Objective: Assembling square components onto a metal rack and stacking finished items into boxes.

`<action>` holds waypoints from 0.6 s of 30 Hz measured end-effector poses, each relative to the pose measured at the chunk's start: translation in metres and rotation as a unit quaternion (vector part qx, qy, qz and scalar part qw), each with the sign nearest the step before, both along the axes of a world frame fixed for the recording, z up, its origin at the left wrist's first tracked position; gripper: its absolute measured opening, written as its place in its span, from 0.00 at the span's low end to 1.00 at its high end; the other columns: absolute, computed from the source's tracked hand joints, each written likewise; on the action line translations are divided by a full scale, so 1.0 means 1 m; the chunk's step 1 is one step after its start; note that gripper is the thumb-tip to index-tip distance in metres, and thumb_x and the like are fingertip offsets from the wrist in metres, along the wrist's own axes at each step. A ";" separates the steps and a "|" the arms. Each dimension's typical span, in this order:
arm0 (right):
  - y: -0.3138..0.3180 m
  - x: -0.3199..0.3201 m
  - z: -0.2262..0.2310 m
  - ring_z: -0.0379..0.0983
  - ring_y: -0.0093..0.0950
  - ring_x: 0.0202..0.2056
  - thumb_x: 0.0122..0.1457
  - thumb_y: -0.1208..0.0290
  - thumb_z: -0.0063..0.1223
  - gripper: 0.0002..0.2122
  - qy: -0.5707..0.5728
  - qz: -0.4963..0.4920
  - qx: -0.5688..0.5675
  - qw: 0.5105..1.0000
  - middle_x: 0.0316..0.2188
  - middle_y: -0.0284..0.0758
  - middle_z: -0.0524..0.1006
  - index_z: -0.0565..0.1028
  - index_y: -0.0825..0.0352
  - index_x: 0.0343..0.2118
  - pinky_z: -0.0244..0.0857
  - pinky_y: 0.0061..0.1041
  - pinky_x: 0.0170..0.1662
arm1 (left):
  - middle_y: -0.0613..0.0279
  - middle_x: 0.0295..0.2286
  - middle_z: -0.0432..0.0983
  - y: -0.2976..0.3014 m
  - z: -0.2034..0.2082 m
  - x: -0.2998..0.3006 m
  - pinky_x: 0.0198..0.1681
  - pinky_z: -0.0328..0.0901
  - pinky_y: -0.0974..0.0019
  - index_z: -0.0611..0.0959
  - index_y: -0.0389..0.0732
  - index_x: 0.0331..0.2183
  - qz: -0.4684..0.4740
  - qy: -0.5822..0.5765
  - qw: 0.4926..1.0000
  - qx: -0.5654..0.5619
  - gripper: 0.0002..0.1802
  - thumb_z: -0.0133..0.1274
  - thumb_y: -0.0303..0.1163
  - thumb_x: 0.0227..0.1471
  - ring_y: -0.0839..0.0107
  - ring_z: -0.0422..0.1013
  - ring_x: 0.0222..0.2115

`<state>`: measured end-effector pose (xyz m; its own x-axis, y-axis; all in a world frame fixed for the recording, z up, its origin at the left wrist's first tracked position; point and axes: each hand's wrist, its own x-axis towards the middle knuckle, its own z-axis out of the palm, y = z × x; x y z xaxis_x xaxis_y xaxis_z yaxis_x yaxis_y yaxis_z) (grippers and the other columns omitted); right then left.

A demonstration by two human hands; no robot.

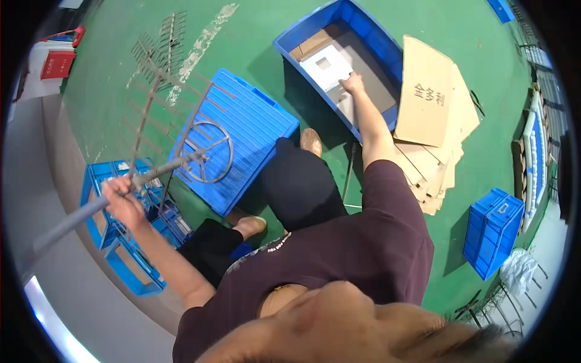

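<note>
Green, scuffed floor (pixel 254 36) is spread beneath everything. On it, at the far side, a deep blue plastic tub (pixel 384 51) is placed, smooth-walled and lined with brown board. Nearer and to the left, a ribbed blue plastic slab (pixel 236 133) is set at a slant. To the right of the tub, flat cardboard sheets (pixel 423 60) are fanned in an uneven pile, matte and crisp-edged. At the left, a grey pole (pixel 85 212) is joined to a pronged metal rack with a round hoop (pixel 232 151). Farther right and nearer, a boxy blue crate (pixel 499 224) is seen. Inside the tub, toward its left side, a thin white panel (pixel 334 74) with a square opening is found; whether it is resting on the lining cannot be told. Its right edge is pinched by the nearly closed fingers of the right hand (pixel 353 83), while the pole is gripped by the curled left hand (pixel 124 202). The step in hand is judged to be placing or lifting the panel; a level, steady hold seems called for next.
</note>
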<state>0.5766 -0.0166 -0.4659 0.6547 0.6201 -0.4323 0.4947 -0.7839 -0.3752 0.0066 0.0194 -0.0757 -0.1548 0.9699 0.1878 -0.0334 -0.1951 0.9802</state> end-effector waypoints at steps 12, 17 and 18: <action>0.046 0.046 -0.019 0.66 0.38 0.45 0.36 0.55 0.61 0.34 -0.016 -0.097 -0.057 0.994 0.46 0.44 0.68 0.66 0.69 0.47 0.63 0.33 0.46 | 0.66 0.14 0.55 0.002 0.000 0.015 0.33 0.57 0.64 0.58 0.44 0.17 0.020 0.060 0.997 0.050 0.18 0.36 0.36 0.56 0.72 0.55 0.19; 0.054 0.017 0.008 0.70 0.24 0.23 0.43 0.66 0.59 0.13 0.317 -0.013 0.078 0.945 0.24 0.32 0.75 0.75 0.68 0.31 0.61 0.22 0.25 | 0.65 0.14 0.57 -0.010 0.006 0.002 0.30 0.58 0.64 0.59 0.44 0.17 0.031 0.053 0.998 0.018 0.16 0.36 0.33 0.56 0.71 0.57 0.18; 0.048 0.016 0.030 0.70 0.24 0.24 0.44 0.65 0.58 0.12 0.311 0.023 0.053 0.949 0.24 0.30 0.76 0.76 0.65 0.31 0.62 0.22 0.27 | 0.64 0.14 0.58 -0.010 0.005 0.005 0.29 0.58 0.65 0.59 0.43 0.17 0.030 0.078 0.996 0.026 0.16 0.37 0.32 0.56 0.70 0.58 0.19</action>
<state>0.5928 0.0317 -0.4354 0.2641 0.7035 -0.6598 0.1855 -0.7084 -0.6810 0.0119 0.0090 -0.0706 -0.1768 0.9484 0.2632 0.1326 -0.2420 0.9612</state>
